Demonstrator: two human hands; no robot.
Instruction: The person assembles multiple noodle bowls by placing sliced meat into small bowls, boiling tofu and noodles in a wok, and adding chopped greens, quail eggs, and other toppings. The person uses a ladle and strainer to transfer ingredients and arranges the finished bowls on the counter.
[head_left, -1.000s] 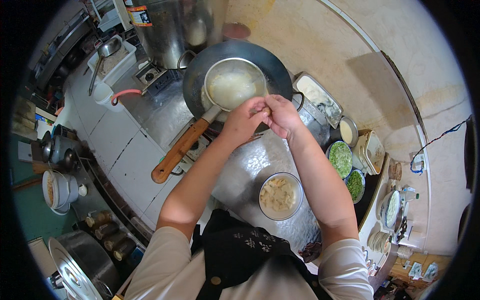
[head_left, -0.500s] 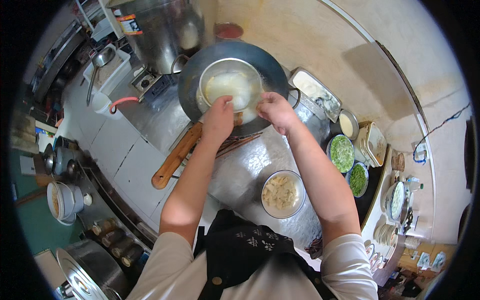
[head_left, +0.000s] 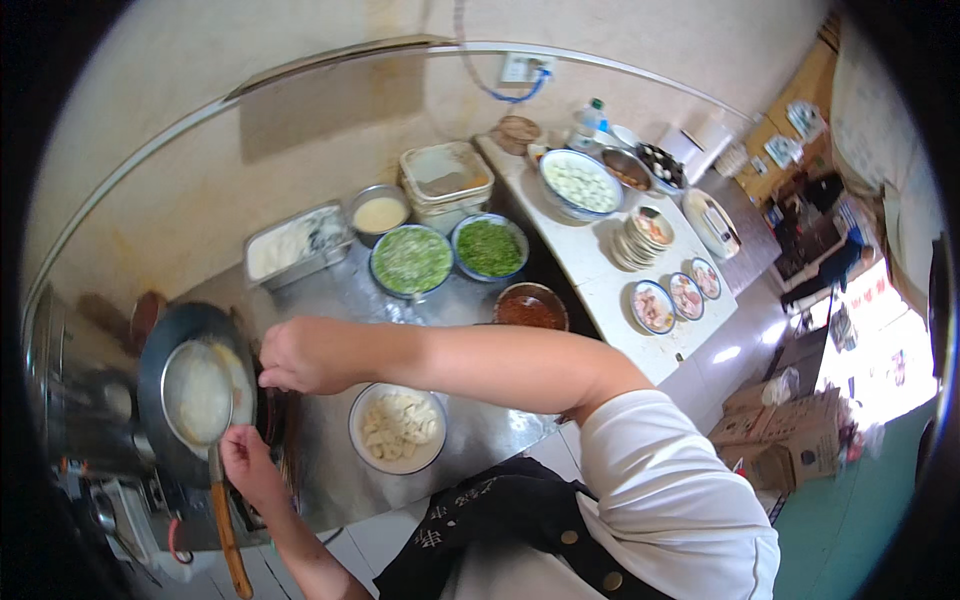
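A dark wok sits at the left, and a wide round metal strainer or scoop with pale contents rests in it. Its long wooden handle points toward me. Beside the metal neck of that handle is my left hand, fingers curled together near the rim; what they pinch, if anything, is hidden. My right hand is closed just right of the wok's edge, palm side out of sight, and I cannot make out anything in it. A white bowl of pale, dumpling-like pieces stands below my right forearm.
Behind my right arm are a metal tray of white paste, a bowl of cream-coloured liquid, chopped greens, darker greens and a red sauce pot. A white side table holds plates and bowls.
My view has swung to the right, so the wok now appears at the left and the side table shows. My right hand has drawn away from the strainer to beside the wok.
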